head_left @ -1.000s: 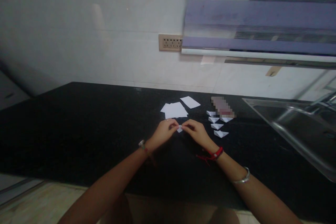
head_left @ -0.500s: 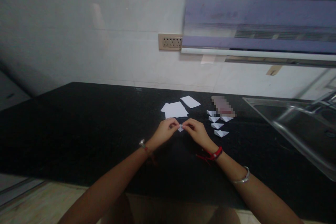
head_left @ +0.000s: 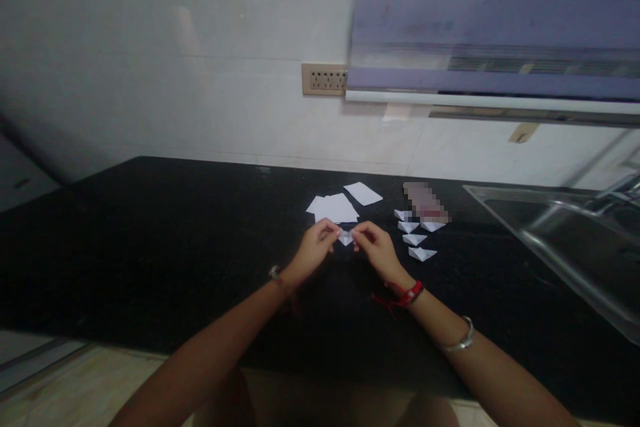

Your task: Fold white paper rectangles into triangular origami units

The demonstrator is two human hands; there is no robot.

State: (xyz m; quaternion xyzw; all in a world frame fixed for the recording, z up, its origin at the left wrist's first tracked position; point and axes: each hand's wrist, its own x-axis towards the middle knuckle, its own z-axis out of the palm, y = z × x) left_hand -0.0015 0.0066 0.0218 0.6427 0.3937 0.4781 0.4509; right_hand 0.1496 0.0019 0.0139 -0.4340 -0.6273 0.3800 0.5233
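Between my two hands is a small folded white paper (head_left: 346, 237), its lower end coming to a point. My left hand (head_left: 316, 247) pinches its left side with thumb and fingers. On the opposite side, my right hand (head_left: 374, 245) is closed on the paper's right edge. Just beyond the hands lies a loose pile of white paper sheets (head_left: 336, 207), and a single white sheet (head_left: 363, 193) rests behind it to the right. Several folded white paper pieces (head_left: 421, 253) are set out to the right of my right hand.
A pixelated, pinkish flat object (head_left: 426, 201) lies behind the folded pieces on the black countertop (head_left: 150, 247). At the right a metal sink (head_left: 537, 240) with a faucet (head_left: 617, 193) is set into the counter. A socket panel (head_left: 325, 80) is on the wall.
My hands have moved slightly apart and a little upward, so more of the folded paper shows between them. The sheets and the other folded pieces lie as before.
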